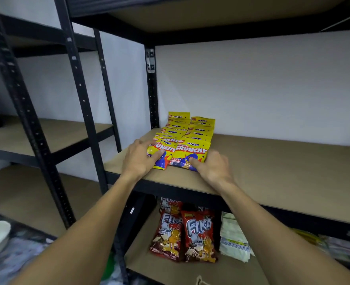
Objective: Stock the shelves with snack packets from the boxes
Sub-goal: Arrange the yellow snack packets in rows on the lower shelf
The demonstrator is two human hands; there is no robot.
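While both of my hands are up on the middle shelf (273, 167), the yellow snack packets (192, 130) stand there in two rows that run from the front edge back toward the white wall, near the black upright at the shelf's left end. Each packet leans on the one behind it. My left hand (138, 159) is on the left front packet (166, 149): the thumb lies across its printed face and the fingers curl round its left edge, so it holds that packet. My right hand (214, 168) is at the right front packet (190, 151), with the thumb on its lower face and the fingers curled close beside its right edge; from this view I cannot tell whether they grip it or only rest against it. The two front packets touch side by side. On the lower shelf (149, 266) stand red Fika packets (201, 233), with white packets (233, 237) just beside them on the right.
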